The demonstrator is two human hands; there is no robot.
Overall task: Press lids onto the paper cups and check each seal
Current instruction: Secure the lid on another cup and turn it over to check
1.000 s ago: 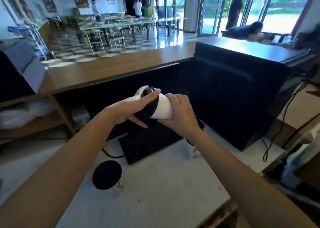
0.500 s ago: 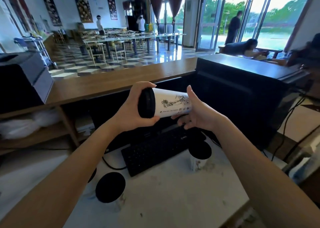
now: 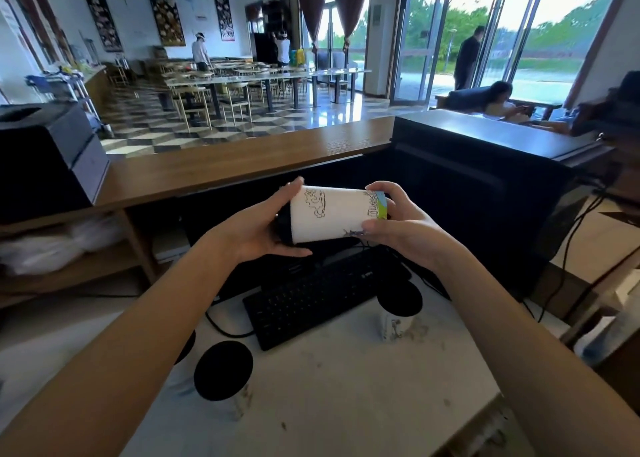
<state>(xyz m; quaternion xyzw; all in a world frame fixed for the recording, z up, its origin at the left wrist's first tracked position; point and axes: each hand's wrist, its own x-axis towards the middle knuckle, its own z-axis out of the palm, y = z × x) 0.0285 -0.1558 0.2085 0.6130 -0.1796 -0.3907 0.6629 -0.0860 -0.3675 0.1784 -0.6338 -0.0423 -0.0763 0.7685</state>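
Above the worktop (image 3: 346, 404) we hold the cup (image 3: 329, 214) sideways, left hand (image 3: 256, 228) curled round its lid (image 3: 282, 228) and right hand (image 3: 398, 224) gripping its base, probably so that a loose seal would show.

Lid (image 3: 283, 229) of held cup (image 3: 329, 214) mostly behind left hand (image 3: 256, 228); third table cup (image 3: 187, 347) behind left forearm (image 3: 138, 335).

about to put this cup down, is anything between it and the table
The black keyboard lies right under the held cup. The table between the left lidded cup and the right lidded cup looks open.
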